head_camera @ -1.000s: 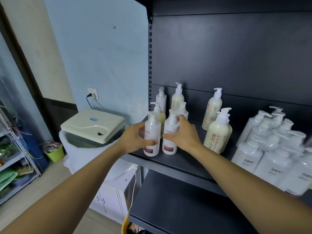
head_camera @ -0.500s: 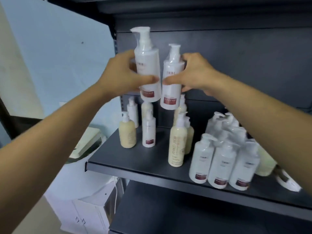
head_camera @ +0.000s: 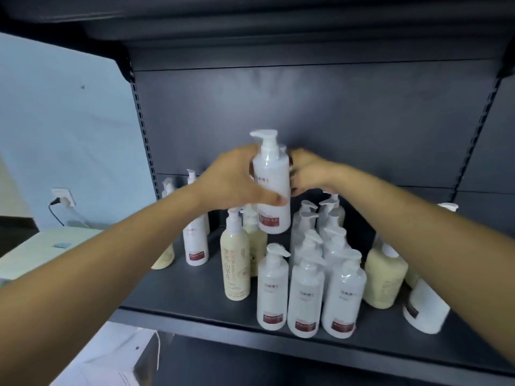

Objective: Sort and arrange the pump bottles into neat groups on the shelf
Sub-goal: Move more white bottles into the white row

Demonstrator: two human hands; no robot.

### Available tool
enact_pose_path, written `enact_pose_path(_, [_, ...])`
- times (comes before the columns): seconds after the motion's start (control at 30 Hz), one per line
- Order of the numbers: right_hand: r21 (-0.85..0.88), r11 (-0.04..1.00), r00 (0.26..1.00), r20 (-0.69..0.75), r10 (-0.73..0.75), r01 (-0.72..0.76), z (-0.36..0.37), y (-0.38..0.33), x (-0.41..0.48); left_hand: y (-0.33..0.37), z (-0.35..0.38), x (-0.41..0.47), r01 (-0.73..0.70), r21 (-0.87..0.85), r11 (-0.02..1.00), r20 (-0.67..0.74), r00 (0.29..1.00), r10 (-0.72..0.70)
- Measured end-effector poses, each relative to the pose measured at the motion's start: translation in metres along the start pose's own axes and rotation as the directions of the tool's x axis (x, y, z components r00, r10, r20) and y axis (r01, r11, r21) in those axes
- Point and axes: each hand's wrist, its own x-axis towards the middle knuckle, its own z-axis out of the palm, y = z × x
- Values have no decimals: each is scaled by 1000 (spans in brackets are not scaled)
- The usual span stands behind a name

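My left hand (head_camera: pixel 237 181) grips a white pump bottle with a dark red label (head_camera: pixel 272 190), held upright in the air above the dark shelf (head_camera: pixel 192 299). My right hand (head_camera: pixel 310 174) is curled just behind and right of it, closed on a second white bottle (head_camera: pixel 283 148), of which only a sliver shows. Below them a cluster of several white pump bottles (head_camera: pixel 306 296) stands at the shelf's front centre. A tall cream bottle (head_camera: pixel 235 263) stands to its left, and a lone white bottle (head_camera: pixel 196 242) farther left. A round cream bottle (head_camera: pixel 386 274) stands on the right.
Another white bottle (head_camera: pixel 426 309) stands at the right behind my forearm. A cream bottle (head_camera: pixel 164 259) sits at the shelf's left end. The upper shelf (head_camera: pixel 250 26) overhangs. A cream appliance lid (head_camera: pixel 41 252) and a wall socket (head_camera: pixel 62 197) lie left of the rack.
Both hands lifted two white bottles off the shelf's left end and carried them rightward. They now hang over the white cluster, one bottle hiding the other.
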Motion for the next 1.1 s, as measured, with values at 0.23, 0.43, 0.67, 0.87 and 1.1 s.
enact_pose_path(0.23, [-115,988,994,37,-102,106,2,16,20,-8,45,10,165,188,968,60,982,-179])
enact_pose_path(0.43, [-142,985,989,125,-81,99,-10,24,21,-15,72,12,355,155,922,100,923,-372])
enact_pose_path(0.67, [-247,967,976,218,-7,62,2,34,28,-20,95,5,496,105,862,128,853,-506])
enact_pose_path(0.87, [-401,915,930,351,107,47,20,43,35,-34,105,3,602,-16,798,177,788,-590])
enact_pose_path(1.1, [-550,831,920,365,142,90,33,47,39,-41,109,11,659,-39,751,281,729,-624])
